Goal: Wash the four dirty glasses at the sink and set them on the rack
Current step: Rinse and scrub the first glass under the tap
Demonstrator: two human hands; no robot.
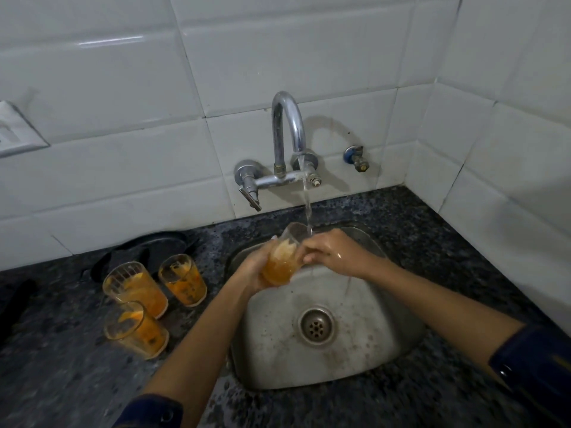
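Over the steel sink (364,353) my left hand (251,270) grips an orange-stained glass (282,261), tilted with its mouth toward the tap (289,131). Water runs from the spout onto the glass rim. My right hand (332,250) holds the glass near its rim from the right, fingers curled on it. Three more dirty glasses with orange residue stand upright on the counter left of the sink: one at the back (183,279), one to its left (135,287), one nearest me (136,329).
A dark tray or rack (145,251) lies on the speckled granite counter (448,242) behind the three glasses. A tap lever (251,196) sticks out toward the sink, a small blue valve (355,157) sits on the tiled wall, and a dark object (15,301) is at far left.
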